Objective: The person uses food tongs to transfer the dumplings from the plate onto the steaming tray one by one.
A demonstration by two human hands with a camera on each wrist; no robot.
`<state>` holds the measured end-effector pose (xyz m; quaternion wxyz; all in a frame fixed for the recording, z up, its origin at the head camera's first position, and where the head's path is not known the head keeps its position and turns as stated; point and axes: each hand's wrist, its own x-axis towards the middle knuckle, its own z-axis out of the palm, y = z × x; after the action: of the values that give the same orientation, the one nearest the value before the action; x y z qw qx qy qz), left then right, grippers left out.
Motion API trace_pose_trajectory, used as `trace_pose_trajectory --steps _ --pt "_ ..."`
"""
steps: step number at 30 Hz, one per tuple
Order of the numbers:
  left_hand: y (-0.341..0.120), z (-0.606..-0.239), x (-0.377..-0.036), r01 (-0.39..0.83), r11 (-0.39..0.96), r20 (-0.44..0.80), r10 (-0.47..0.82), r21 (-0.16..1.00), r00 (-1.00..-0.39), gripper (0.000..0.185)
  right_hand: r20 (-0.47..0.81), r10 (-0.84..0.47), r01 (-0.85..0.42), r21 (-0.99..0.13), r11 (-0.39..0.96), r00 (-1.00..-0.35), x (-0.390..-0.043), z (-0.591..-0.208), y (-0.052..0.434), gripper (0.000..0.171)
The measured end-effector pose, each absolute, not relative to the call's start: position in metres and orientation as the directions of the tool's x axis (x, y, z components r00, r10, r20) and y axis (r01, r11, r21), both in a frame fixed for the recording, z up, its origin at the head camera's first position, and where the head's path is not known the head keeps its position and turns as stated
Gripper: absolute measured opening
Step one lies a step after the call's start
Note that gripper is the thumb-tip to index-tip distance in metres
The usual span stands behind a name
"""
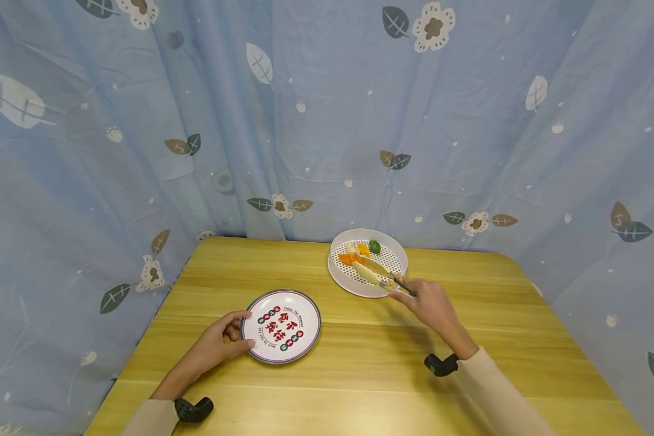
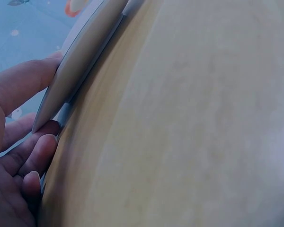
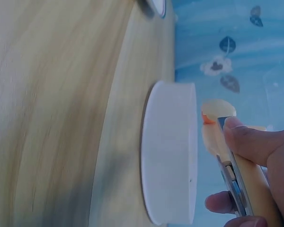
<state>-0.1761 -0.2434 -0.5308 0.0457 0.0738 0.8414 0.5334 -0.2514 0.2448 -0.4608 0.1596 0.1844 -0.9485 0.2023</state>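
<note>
Head view: your right hand grips wood-handled metal tongs over food in the white perforated basket | left hand pinches the printed round plate's rim | step: picking; next likely needs a firm squeeze, then lift.

A staged home dining corner: a wooden worktop ringed from nine through twelve to three o'clock by a blue curtain printed with leaves and flowers, a printed plate at ten o'clock, a white tray of food at twelve.
</note>
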Motion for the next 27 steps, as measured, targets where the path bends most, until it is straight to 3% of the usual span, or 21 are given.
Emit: trace_pose_trajectory --steps 27 --pt "-0.243 -0.530 -0.176 0.071 0.413 0.001 0.168 0.908 -0.986 0.063 0.310 -0.233 -0.320 -0.266 0.909 -0.922 -0.276 -0.456 0.259 0.048"
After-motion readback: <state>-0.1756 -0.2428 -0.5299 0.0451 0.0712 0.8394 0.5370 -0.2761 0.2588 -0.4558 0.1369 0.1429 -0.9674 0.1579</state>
